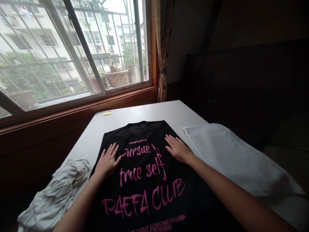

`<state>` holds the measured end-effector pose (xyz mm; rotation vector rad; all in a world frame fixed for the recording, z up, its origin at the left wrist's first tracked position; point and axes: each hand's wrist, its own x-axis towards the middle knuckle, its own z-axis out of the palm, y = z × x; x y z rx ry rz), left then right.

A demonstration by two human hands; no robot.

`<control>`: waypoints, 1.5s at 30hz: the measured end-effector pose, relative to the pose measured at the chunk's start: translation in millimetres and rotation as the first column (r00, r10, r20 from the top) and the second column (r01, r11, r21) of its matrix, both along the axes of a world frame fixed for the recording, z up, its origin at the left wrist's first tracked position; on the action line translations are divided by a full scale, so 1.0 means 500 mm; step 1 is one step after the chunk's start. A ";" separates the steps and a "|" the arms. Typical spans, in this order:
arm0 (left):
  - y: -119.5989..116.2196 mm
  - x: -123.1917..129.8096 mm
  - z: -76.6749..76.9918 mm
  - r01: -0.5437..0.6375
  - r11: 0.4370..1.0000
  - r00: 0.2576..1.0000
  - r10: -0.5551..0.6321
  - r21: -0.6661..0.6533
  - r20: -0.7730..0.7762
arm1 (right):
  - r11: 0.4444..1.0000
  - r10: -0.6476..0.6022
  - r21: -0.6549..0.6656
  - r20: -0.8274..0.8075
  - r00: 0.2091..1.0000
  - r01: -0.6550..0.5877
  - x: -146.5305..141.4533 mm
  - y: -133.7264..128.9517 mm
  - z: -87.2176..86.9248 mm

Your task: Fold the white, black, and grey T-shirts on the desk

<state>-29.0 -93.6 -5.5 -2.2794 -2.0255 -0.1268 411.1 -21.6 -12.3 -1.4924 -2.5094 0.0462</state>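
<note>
A black shirt (145,177) with pink lettering lies spread out, front up, its neckline toward the far end of the white table (145,111). My left hand (107,161) rests flat on the shirt's upper left part, fingers spread. On the upper right part, beside the lettering, my right hand (178,149) lies palm down with its fingers extended. Neither hand grips the fabric. The lower end of the shirt runs out of view at the bottom.
Crumpled white cloth (58,193) lies at the table's left edge. A flatter white cloth (231,158) covers the right side and hangs past the edge. A yellow slip (107,113) is at the far left. Beyond stand a window and a curtain (163,48).
</note>
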 end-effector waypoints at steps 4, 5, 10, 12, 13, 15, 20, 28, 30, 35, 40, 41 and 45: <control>0.034 0.000 0.008 -0.016 0.999 1.000 0.016 -0.034 0.001 | 1.000 -0.007 -0.008 0.010 1.000 0.007 -0.002 0.035 -0.001; 0.043 0.000 0.010 -0.021 0.999 1.000 0.021 -0.041 0.000 | 1.000 -0.007 -0.013 0.007 1.000 0.007 -0.003 0.045 -0.001; 0.094 -0.001 0.014 -0.035 0.997 0.999 0.034 -0.075 -0.015 | 0.999 -0.021 -0.048 0.008 1.000 0.022 -0.006 0.093 -0.001; 0.116 -0.004 0.013 -0.033 0.996 0.999 0.032 -0.084 -0.014 | 0.998 -0.026 -0.052 0.013 1.000 0.026 -0.008 0.111 -0.001; 0.127 -0.005 0.013 -0.030 0.996 0.999 0.029 -0.086 -0.013 | 0.998 -0.027 -0.053 0.015 1.000 0.027 -0.008 0.120 -0.001; 0.149 -0.008 0.012 -0.024 0.995 1.000 0.023 -0.093 -0.011 | 0.998 -0.030 -0.054 0.019 0.999 0.031 -0.010 0.137 -0.001; 0.197 -0.015 0.012 -0.024 0.994 1.000 0.023 -0.107 -0.010 | 0.998 -0.029 -0.058 0.030 0.999 0.031 -0.014 0.180 -0.002; 0.234 -0.017 0.016 -0.031 0.993 1.000 0.030 -0.111 -0.010 | 0.998 -0.019 -0.056 0.024 1.000 0.020 -0.016 0.219 -0.002; 0.232 -0.016 0.020 -0.030 0.994 1.000 0.030 -0.104 -0.009 | 0.999 -0.015 -0.052 0.019 1.000 0.016 -0.016 0.217 -0.002; 0.200 0.000 0.033 -0.023 0.998 1.000 0.022 -0.056 -0.010 | 0.999 -0.025 -0.028 0.001 1.000 0.025 -0.011 0.200 0.001; 0.136 0.073 0.033 0.049 0.998 0.999 -0.050 -0.045 -0.006 | 0.998 -0.059 0.006 -0.012 0.998 0.059 -0.024 0.153 0.009; 0.121 0.096 0.031 0.075 0.996 0.997 -0.076 -0.047 -0.005 | 0.998 -0.055 0.009 -0.013 0.998 0.055 -0.031 0.137 0.011; 0.052 0.187 0.016 0.197 0.980 0.980 -0.197 -0.036 0.014 | 0.996 0.086 -0.007 -0.010 0.996 -0.086 -0.060 0.047 0.018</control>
